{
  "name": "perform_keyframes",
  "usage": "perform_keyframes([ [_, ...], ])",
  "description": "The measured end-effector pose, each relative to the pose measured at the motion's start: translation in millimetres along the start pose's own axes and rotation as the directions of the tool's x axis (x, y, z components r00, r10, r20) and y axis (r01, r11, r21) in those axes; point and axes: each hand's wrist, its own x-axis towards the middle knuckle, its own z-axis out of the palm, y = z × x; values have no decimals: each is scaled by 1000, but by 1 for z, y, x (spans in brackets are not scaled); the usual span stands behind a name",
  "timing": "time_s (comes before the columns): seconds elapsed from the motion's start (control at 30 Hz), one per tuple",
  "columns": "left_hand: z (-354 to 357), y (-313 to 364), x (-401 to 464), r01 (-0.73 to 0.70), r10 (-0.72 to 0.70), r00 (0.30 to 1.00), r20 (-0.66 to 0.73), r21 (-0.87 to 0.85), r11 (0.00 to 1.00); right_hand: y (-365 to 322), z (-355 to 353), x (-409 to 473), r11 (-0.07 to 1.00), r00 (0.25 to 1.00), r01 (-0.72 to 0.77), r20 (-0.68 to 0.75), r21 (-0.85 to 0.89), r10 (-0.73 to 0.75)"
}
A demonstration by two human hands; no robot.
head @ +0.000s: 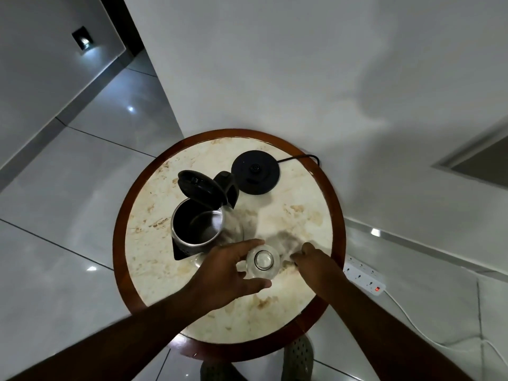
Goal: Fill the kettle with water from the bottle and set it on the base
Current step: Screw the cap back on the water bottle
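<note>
Readable text: none from where I stand.
Black round plastic kettle base point(255, 171): no legible marking.
Steel kettle with open black lid point(196, 226): no label readable.
White power strip point(364, 276): markings too small.

Shiny metal kettle point(196, 229), matt black plastic base point(255, 171), clear bottle point(262, 264)

A round marble-topped bench point(302, 188) with a wooden rim stands against a white wall point(275, 64) on glossy tiled floor point(68, 202); a power strip point(364, 277) lies beside it.
</note>
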Motion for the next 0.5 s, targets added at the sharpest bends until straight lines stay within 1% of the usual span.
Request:
perform_keyframes([
  [0.03,-1,-1,-1,11,-11,1000,-1,-1,1000,-3,5,0,997,998,-61,-2,57,61],
  [0.07,-2,0,-2,16,-16,1000,-1,-5,1000,-8,4,-2,978,990,-136,-14,155,140],
  [0.1,0,-1,-2,19,-19,1000,3,-11,1000,-10,-1,-4,941,975,-195,-47,276,216],
  [0.13,2,-2,-2,20,-20,1000,12,-17,1000,-11,-10,-8,885,952,-221,-106,411,287],
  [0.17,2,-1,-2,24,-23,1000,19,-23,999,-14,-25,-12,798,920,-214,-158,563,359],
  [0.2,3,-1,-2,33,-32,999,28,-31,999,-18,-43,-18,707,893,-170,-195,686,405],
  [0.23,1,-1,-2,42,-40,999,32,-48,998,-25,-67,-23,658,887,-86,-243,748,392],
  [0.27,0,-1,-2,47,-45,998,37,-62,997,-33,-90,-32,666,898,11,-301,746,322],
  [0.33,1,-2,0,53,-49,997,52,-84,995,-51,-131,-51,715,923,196,-372,671,97],
  [0.37,2,-2,-1,55,-49,997,64,-95,994,-62,-144,-59,737,935,254,-353,626,-23],
  [0.43,3,-1,-1,37,-27,996,84,-117,992,-81,-159,-66,825,933,336,-280,454,-225],
  [0.47,3,0,-2,25,-15,996,88,-123,992,-88,-160,-67,866,928,357,-240,351,-285],
  [0.5,2,3,-2,19,-7,996,87,-135,991,-94,-162,-64,897,931,356,-185,262,-315],
])
